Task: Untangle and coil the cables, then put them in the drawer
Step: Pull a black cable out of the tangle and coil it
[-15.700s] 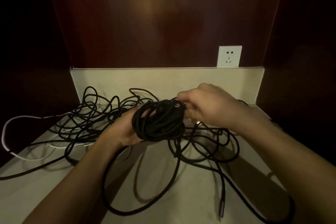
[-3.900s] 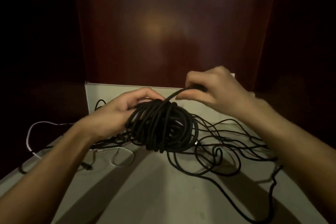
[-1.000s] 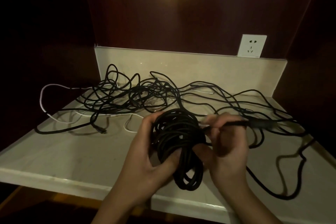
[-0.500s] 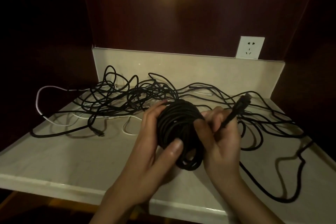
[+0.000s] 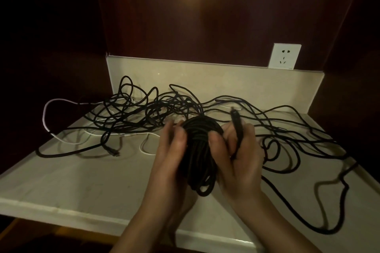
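Holding the coiled black cable [image 5: 198, 154] between both hands, the person keeps it raised just above the front part of the pale desk [image 5: 92, 181]. The left hand [image 5: 170, 156] grasps the left side of the coil: its thumb lies across the front of the windings and its fingers curl round the far side. The right hand [image 5: 238, 158] grasps the right side of the coil, thumb pressed on the windings. This hand's grip also clamps the cable's free end [image 5: 237, 129], which stands upright out of the fist with the plug at the top. Neither grip is released; both are closed on the same cable.

Status of remaining cables:
- A tangle of black cables [image 5: 156, 113] lies spread over the back half of the desk, from the left side to the right edge, with loops standing up near the back upstand.
- Further black loops [image 5: 287, 150] lie on the desk to the right of the hands; one strand runs toward the front right corner.
- A white cable [image 5: 59, 101] runs through the tangle on the left and arcs out past the desk's left edge.

A white wall socket [image 5: 284, 55] sits above the upstand at the right, on the dark wood panel [image 5: 195, 16]. No drawer can be made out in the view.
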{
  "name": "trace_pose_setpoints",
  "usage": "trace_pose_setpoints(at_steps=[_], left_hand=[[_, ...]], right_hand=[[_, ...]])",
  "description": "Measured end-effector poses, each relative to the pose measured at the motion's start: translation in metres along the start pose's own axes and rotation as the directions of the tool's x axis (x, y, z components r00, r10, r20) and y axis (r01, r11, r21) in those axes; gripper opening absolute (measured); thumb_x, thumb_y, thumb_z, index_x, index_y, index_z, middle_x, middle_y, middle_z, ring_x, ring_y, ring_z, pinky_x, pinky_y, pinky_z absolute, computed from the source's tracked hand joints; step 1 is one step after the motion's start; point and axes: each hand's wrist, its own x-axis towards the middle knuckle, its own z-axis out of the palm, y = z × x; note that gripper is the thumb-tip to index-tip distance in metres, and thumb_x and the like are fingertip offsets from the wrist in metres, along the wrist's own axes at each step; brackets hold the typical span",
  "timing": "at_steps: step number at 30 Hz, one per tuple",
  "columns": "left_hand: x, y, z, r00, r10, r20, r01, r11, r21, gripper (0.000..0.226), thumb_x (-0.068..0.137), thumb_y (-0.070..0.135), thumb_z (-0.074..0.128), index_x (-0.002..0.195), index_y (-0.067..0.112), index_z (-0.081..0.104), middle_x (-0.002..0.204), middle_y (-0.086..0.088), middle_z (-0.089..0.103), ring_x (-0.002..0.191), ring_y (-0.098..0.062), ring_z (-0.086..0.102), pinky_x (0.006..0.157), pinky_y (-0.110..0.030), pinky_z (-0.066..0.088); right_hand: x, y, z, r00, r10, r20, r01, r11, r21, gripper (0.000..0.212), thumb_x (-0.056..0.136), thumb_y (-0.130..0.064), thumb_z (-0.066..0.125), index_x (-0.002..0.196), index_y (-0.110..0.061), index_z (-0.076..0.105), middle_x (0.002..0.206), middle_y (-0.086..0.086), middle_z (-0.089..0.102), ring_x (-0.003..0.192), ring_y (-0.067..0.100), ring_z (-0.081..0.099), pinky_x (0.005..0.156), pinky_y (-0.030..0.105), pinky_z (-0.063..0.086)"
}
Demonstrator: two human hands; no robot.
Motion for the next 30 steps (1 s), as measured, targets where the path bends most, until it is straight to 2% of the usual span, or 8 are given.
trace_pose_setpoints(at_steps=[4,7,10,12,14,18,22,30], left_hand=[[-0.003,-0.002,-0.005,0.999,0.026,0.044,-0.024,0.999,-0.040,0.097,0.056,0.053,0.091,0.138,0.017,0.054,0.125,-0.014,0.068,0.111,-0.028,0.067,0.091,-0.034,0.056],[0.000,0.003,-0.009,0.980,0.028,0.198,-0.025,1.000,-0.013,0.105,0.054,0.046,0.095,0.145,0.023,0.047,0.119,-0.017,0.065,0.108,-0.037,0.060,0.094,-0.045,0.048],[0.000,0.011,-0.015,0.958,0.008,0.285,-0.048,0.990,0.133,0.089,0.057,0.021,0.089,0.139,0.026,0.053,0.121,-0.017,0.067,0.111,-0.037,0.064,0.094,-0.043,0.051],[0.002,0.022,-0.017,0.951,0.028,0.307,-0.124,0.946,0.299,0.077,0.059,0.017,0.079,0.132,0.024,0.058,0.114,-0.010,0.071,0.103,-0.026,0.070,0.083,-0.030,0.055],[0.005,0.033,-0.020,0.944,0.040,0.327,-0.192,0.874,0.447,0.073,0.057,0.021,0.078,0.128,0.029,0.060,0.115,-0.004,0.069,0.102,-0.017,0.070,0.079,-0.024,0.055],[0.008,0.041,-0.030,0.930,0.082,0.358,-0.321,0.653,0.686,0.070,0.051,0.034,0.078,0.119,0.043,0.061,0.122,0.013,0.056,0.111,-0.004,0.062,0.086,-0.016,0.052],[0.005,0.045,-0.035,0.921,0.023,0.390,-0.347,0.505,0.790,0.075,0.046,0.040,0.077,0.116,0.054,0.053,0.122,0.024,0.047,0.113,0.004,0.056,0.086,-0.011,0.049],[0.006,0.049,-0.034,0.919,0.019,0.393,-0.392,0.154,0.907,0.088,0.044,0.068,0.064,0.127,0.058,0.035,0.129,0.035,0.027,0.105,0.006,0.051,0.081,-0.010,0.045]], right_hand=[[-0.004,-0.003,0.003,0.995,0.091,-0.050,-0.090,0.996,0.021,0.033,0.093,-0.053,0.056,0.084,-0.032,0.033,0.068,-0.010,0.043,0.057,0.010,0.048,0.054,0.026,0.044],[-0.009,-0.003,0.007,0.981,0.180,-0.075,-0.163,0.969,0.187,0.029,0.092,-0.053,0.060,0.087,-0.033,0.040,0.071,-0.018,0.048,0.059,0.010,0.050,0.054,0.031,0.046],[-0.008,0.001,0.005,0.997,0.066,-0.034,-0.062,0.991,0.116,0.013,0.100,-0.047,0.049,0.097,-0.035,0.043,0.079,-0.019,0.054,0.066,-0.005,0.050,0.060,0.013,0.045],[-0.009,0.004,0.000,0.999,0.010,0.040,-0.009,0.999,-0.037,0.030,0.105,-0.043,0.036,0.093,-0.020,0.051,0.077,-0.003,0.051,0.065,0.008,0.049,0.057,0.031,0.049],[-0.009,0.002,-0.003,0.994,0.010,0.106,0.004,0.991,-0.136,0.047,0.107,-0.038,0.029,0.084,-0.005,0.051,0.080,0.000,0.046,0.068,0.021,0.046,0.058,0.043,0.042],[-0.008,-0.004,-0.004,0.962,0.219,0.162,-0.216,0.976,-0.034,0.030,0.105,-0.044,0.027,0.085,-0.033,0.047,0.084,-0.016,0.047,0.079,0.020,0.049,0.071,0.027,0.041],[-0.007,-0.010,-0.002,0.898,0.412,0.155,-0.435,0.884,0.170,0.038,0.099,-0.055,0.037,0.079,-0.027,0.054,0.076,0.001,0.055,0.073,0.011,0.057,0.067,0.029,0.046],[0.003,-0.023,0.010,0.879,0.463,0.115,-0.476,0.830,0.290,0.039,0.097,-0.043,0.037,0.071,-0.015,0.043,0.059,-0.002,0.041,0.055,0.005,0.041,0.054,0.016,0.038]])
